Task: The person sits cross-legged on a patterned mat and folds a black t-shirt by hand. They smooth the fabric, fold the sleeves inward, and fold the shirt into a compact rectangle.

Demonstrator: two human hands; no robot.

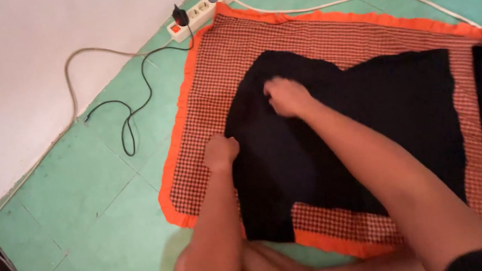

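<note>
I have the black garment (339,135) lying mostly flat on the orange-edged checked mat (315,37), not yet folded. My left hand (220,152) is curled, gripping its near left edge, while my right hand (286,96) pinches the cloth further up. A wrinkled upper corner remains to smooth.

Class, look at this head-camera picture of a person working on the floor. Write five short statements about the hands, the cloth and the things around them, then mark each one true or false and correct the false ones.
1. Both hands rest on the black garment. True: the left hand at its edge, the right hand further in.
2. The garment lies on a plain blue mat. False: the checked mat has an orange border.
3. The floor has green tiles. True.
4. A power strip lies near the mat's corner. True.
5. The right hand holds scissors. False: it holds only fabric.
</note>
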